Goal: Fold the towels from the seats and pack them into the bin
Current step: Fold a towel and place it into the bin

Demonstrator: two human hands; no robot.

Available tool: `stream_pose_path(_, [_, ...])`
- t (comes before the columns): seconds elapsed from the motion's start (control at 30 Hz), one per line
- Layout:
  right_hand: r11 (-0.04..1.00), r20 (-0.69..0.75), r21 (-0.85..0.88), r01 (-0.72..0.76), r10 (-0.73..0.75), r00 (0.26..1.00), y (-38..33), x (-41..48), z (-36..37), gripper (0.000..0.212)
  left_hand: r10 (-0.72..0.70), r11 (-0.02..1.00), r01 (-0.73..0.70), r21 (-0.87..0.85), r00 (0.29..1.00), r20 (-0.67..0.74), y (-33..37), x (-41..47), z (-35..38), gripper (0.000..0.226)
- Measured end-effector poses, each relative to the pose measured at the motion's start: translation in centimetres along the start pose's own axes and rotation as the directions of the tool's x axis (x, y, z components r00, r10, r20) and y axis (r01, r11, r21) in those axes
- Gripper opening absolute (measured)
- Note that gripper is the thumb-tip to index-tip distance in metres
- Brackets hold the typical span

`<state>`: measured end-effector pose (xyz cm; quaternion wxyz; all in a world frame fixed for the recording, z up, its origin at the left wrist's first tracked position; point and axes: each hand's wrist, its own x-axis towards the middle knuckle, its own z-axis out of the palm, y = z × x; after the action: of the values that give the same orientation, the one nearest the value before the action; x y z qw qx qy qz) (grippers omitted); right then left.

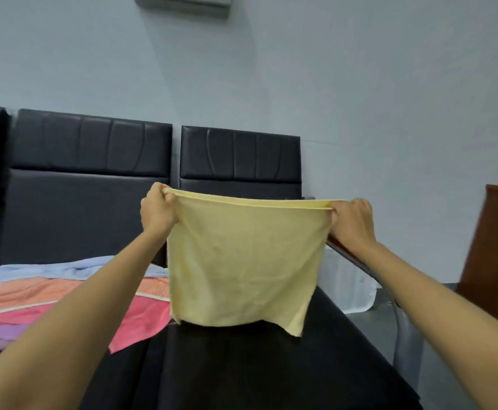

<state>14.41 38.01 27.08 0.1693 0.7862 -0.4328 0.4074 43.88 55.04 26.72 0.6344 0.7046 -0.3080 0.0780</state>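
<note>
A grey wall (360,84) fills the space above and beyond both hands. A grey fixture (182,4) at its top is cut off by the frame. The row of black padded seats (91,161) runs behind and below the hands, with its far left end out of view and one backrest partly hidden. To the left of the left hand (156,210) a pile of towels (49,297), blue, orange, pink and purple, lies on a seat. The forearm crosses it and the frame edge cuts it off.

The yellow towel (247,261) hangs between the hands. Its top edge looks doubled, and its lower edge reaches the bare black surface of the nearest seat, though whether it touches cannot be told. A brown wooden panel (496,255) stands to the right of the right hand (352,220), only partly in view. A metal armrest (360,264) slopes down just below that hand. Beyond the armrest a white thing (351,288) lies on the floor, too hidden to identify.

The hands are held well apart, each pinching a top corner of the towel and stretching the edge taut.
</note>
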Motion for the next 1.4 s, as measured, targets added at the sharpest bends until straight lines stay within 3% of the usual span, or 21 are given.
stream_pose_path(0.07, [0.983, -0.093, 0.141, -0.118, 0.132, 0.987, -1.5, 2.3, -1.7, 0.024, 0.011, 0.999, -0.013, -0.044, 0.999, -0.046, 1.9, 1.3, -0.3, 0.025])
stream_pose_path(0.2, [0.978, 0.046, 0.11, -0.176, 0.172, 0.984, -2.3, 3.2, -2.2, 0.021, 0.042, 0.998, -0.033, 0.062, 0.987, -0.157, 3.4, 1.5, -1.0, 0.022])
stream_pose_path(0.37, [0.986, -0.201, 0.125, -0.114, 0.137, 0.97, -1.1, 2.1, -2.9, 0.025, 0.113, 0.994, -0.113, 0.009, 0.977, -0.181, 3.9, -0.4, -1.1, 0.012])
stream_pose_path(0.43, [0.985, -0.22, 0.116, -0.126, 0.149, 0.964, -1.1, 1.8, -3.5, 0.025, 0.117, 0.992, -0.125, -0.029, 0.973, -0.199, 4.5, -1.0, -1.0, 0.01])
stream_pose_path(0.57, [0.979, -0.095, 0.1, -0.178, 0.188, 0.978, -1.0, 1.3, -3.2, 0.019, 0.09, 0.996, -0.088, 0.017, 0.981, -0.17, 3.8, -1.1, -0.3, 0.015])
stream_pose_path(0.63, [0.97, -0.036, 0.108, -0.218, 0.223, 0.974, -0.7, 1.2, -2.2, 0.005, 0.037, 0.993, -0.024, 0.112, 0.993, -0.11, 2.7, -0.4, 0.4, 0.022])
stream_pose_path(0.7, [0.969, 0.036, 0.051, -0.243, 0.241, 0.97, -0.3, 1.4, -0.8, 0.025, -0.053, 0.973, 0.051, 0.225, 0.999, 0.002, 1.2, 0.6, 1.3, 0.027])
stream_pose_path(0.77, [0.969, 0.121, -0.006, -0.245, 0.244, 0.962, -0.3, 1.7, 0.9, 0.026, -0.121, 0.95, 0.082, 0.303, 0.986, 0.113, -0.2, 1.6, 2.3, 0.03])
stream_pose_path(0.87, [0.961, 0.124, -0.012, -0.276, 0.275, 0.953, -0.5, 2.6, 2.4, 0.026, -0.149, 0.972, 0.118, 0.205, 0.978, 0.143, -0.7, 2.7, 3.4, 0.026])
stream_pose_path(0.97, [0.939, -0.054, 0.112, -0.326, 0.334, 0.941, -0.5, 4.4, 2.9, 0.027, -0.092, 0.995, 0.095, -0.025, 0.988, 0.121, 0.2, 4.2, 4.1, 0.019])
stream_pose_path(1.07, [0.925, -0.186, 0.194, -0.326, 0.361, 0.914, 0.0, 5.7, 2.5, 0.03, 0.025, 0.991, -0.011, -0.132, 0.994, 0.104, 1.4, 4.7, 4.2, 0.018])
stream_pose_path(1.2, [0.897, -0.186, 0.255, -0.361, 0.412, 0.892, 1.1, 4.7, 2.3, 0.031, 0.172, 0.977, -0.157, -0.145, 0.98, 0.099, 1.6, 3.1, 4.1, 0.022])
stream_pose_path(1.4, [0.962, -0.188, 0.141, -0.232, 0.256, 0.948, 3.3, -3.7, 2.5, 0.023, 0.096, 0.995, -0.094, -0.03, 0.993, 0.069, -2.5, -3.0, 3.9, 0.024])
